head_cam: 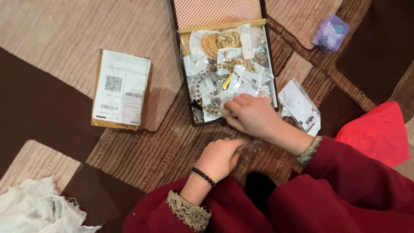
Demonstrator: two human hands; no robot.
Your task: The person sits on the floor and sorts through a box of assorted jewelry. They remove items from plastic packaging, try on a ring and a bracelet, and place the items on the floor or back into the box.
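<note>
Head view: right hand [254, 115] released at jewelry box [192, 116] edge; left hand [220, 157] grip grasping clear packet [252, 148].

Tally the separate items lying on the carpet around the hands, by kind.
Open jewellery box full of packets: 1
Cardboard parcel with white label: 1
Clear plastic packets: 2, beside the box and in the left hand
Small purple box: 1
Red cushion: 1
White cloth: 1
Total: 7
</note>
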